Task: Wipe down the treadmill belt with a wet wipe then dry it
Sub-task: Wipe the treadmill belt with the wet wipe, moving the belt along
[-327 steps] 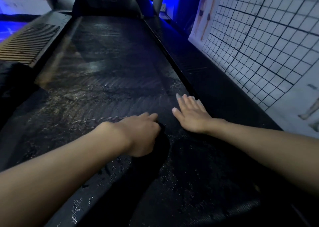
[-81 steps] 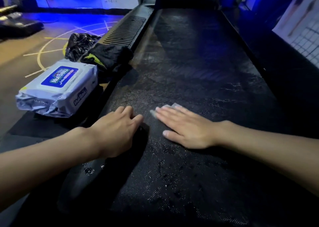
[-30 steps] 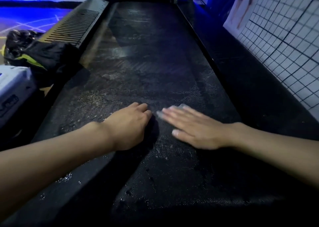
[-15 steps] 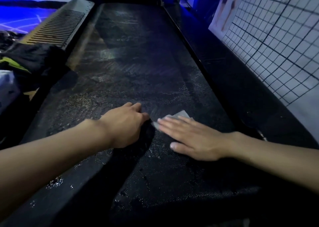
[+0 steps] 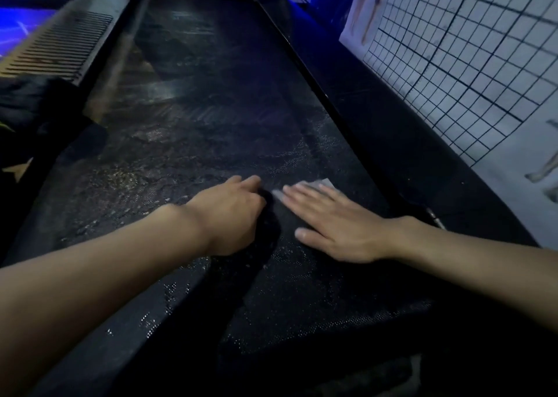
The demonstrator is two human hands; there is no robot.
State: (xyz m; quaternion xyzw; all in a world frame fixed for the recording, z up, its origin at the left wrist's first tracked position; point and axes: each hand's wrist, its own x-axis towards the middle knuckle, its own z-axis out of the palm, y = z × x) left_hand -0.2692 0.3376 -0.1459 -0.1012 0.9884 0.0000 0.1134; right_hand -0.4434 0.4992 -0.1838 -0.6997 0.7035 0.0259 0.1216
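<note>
The room is dim. A white wall chart (image 5: 471, 64) ruled with a black grid fills the upper right of the frame, with pale figure drawings at its edges. Blue light washes the floor (image 5: 18, 25) at upper left.

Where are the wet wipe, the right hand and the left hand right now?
wet wipe (image 5: 321, 183): head view, pale corner showing beyond the fingertips.
right hand (image 5: 338, 230): head view, back of the hand.
left hand (image 5: 232, 215): head view, back of the hand.
</note>
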